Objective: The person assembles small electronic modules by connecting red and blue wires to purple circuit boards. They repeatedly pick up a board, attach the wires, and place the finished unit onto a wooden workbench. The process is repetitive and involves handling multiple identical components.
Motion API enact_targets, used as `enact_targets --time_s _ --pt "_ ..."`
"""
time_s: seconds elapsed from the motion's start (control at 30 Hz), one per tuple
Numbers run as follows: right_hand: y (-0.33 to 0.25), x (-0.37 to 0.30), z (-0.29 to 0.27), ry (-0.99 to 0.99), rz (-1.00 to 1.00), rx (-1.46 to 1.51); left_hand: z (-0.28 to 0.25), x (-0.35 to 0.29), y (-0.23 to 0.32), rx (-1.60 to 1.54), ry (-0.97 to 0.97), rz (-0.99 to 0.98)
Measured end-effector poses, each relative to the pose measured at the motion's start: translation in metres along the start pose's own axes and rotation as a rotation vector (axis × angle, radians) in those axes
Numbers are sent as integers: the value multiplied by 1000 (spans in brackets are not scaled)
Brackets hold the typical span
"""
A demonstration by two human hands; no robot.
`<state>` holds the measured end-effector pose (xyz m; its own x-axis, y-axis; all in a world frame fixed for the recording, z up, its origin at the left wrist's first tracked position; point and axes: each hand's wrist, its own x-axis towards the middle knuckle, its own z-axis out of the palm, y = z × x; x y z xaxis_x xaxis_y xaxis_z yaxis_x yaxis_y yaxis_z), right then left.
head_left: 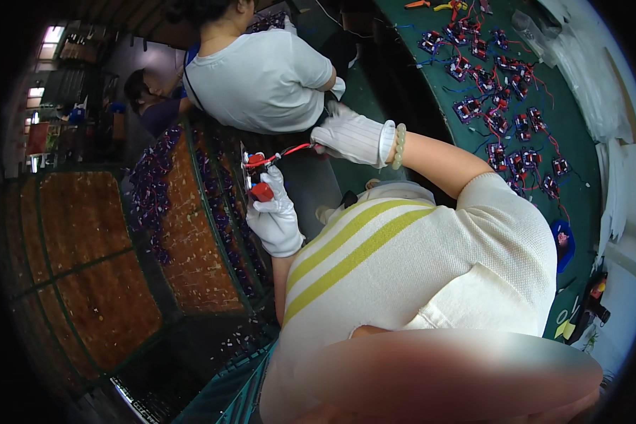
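Note:
A small circuit board (pixel 248 172) with red block-shaped parts stands on edge in front of me. My left hand (pixel 275 220), in a white glove, grips it by its near end, the fingers round a red part (pixel 262 192). From the board a bundle of red and dark wires (pixel 287 150) runs to the right. My right hand (pixel 355 136), also gloved and with a bead bracelet at the wrist, is closed on the wires' far end. Its fingertips are partly blurred, and the wire tips are hidden.
On my right, a green table (pixel 451 116) carries many wired circuit boards (pixel 498 121), with yellow-handled pliers (pixel 451 6) at its far end. Brown panels (pixel 191 240) on my left have rows of boards (pixel 155 191) along them. One co-worker (pixel 258 78) sits close ahead; another (pixel 152 106) is farther left.

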<state>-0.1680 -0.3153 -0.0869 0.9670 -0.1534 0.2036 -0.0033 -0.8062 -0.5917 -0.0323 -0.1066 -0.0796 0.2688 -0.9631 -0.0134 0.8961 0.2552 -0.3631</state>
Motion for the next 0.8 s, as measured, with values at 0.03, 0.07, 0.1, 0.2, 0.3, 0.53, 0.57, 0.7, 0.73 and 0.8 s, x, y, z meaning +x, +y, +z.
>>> enact_targets --time_s 0.03,0.07,0.1,0.2,0.3,0.53,0.57,0.7,0.73,0.8 --pt "7 -10 1 -77 9 189 -4 11 3 -67 4 -59" --pt "12 -22 2 -55 -55 448 -8 17 1 -80 11 -71" --pt "10 -30 -5 -95 41 691 -11 26 -1 -92 18 -91" --pt "21 -48 -33 149 173 1138 -13 55 -16 -64 51 -198" --pt "70 -56 -62 520 69 1069 -26 81 -23 244 321 -507" --pt "187 -70 -169 864 315 570 -68 61 8 340 609 -296" --pt "207 -76 -188 877 409 401 -68 56 15 429 651 -243" --pt "288 -63 -203 914 608 396 -71 19 38 560 748 -52" --pt "316 -63 -202 861 668 341 -73 8 43 558 760 -9" --pt "443 -107 -182 711 773 142 -75 -6 52 551 777 38"
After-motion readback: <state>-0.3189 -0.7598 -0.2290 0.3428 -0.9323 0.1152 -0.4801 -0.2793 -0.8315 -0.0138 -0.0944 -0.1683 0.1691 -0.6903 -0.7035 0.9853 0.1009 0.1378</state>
